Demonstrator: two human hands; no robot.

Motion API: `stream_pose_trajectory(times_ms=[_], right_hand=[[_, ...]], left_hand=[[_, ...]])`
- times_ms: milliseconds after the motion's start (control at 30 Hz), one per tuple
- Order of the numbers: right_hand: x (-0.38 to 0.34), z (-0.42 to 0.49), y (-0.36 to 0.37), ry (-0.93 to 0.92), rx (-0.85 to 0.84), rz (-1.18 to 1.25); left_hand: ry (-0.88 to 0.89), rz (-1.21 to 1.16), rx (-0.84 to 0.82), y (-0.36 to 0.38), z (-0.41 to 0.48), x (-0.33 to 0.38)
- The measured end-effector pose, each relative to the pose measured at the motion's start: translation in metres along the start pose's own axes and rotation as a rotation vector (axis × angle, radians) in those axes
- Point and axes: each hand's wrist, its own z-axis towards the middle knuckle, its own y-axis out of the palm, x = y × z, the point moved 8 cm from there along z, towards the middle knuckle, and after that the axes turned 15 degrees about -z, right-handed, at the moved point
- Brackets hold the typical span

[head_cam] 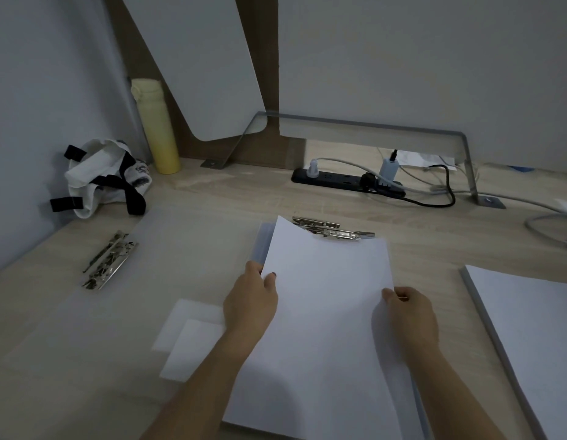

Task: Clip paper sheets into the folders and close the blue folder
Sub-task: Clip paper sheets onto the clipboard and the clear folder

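Head view: folder (258, 246) under paper sheets (323, 315)

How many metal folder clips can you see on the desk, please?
2. One metal clip lies at the left on the translucent folder. The other clip sits past the top edge of the paper sheets that both hands hold. Others may be hidden under paper.

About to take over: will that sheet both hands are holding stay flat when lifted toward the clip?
Probably not. The paper sheet looks thin, and its far left corner already curls up, so it should flop. Left hand and right hand pinch opposite edges; that likely steadies it toward the metal clip.
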Motion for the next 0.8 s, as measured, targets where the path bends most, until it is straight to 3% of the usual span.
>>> stream_pose_trajectory(times_ms=[167, 500, 800], right_hand=[[-0.006, -0.001, -0.006, -0.024, 0.042, -0.07], [-0.004, 0.001, -0.003, -0.018, 0.052, -0.151], [-0.008, -0.001, -0.004, -0.053, 0.034, -0.152]], left_hand=[[0.055, -0.018, 0.063, -0.005, 0.006, -0.002], [0.171, 0.33, 0.009, 0.004, 0.008, -0.001], [0.181, 0.361, 0.034, 0.005, 0.008, -0.001]])
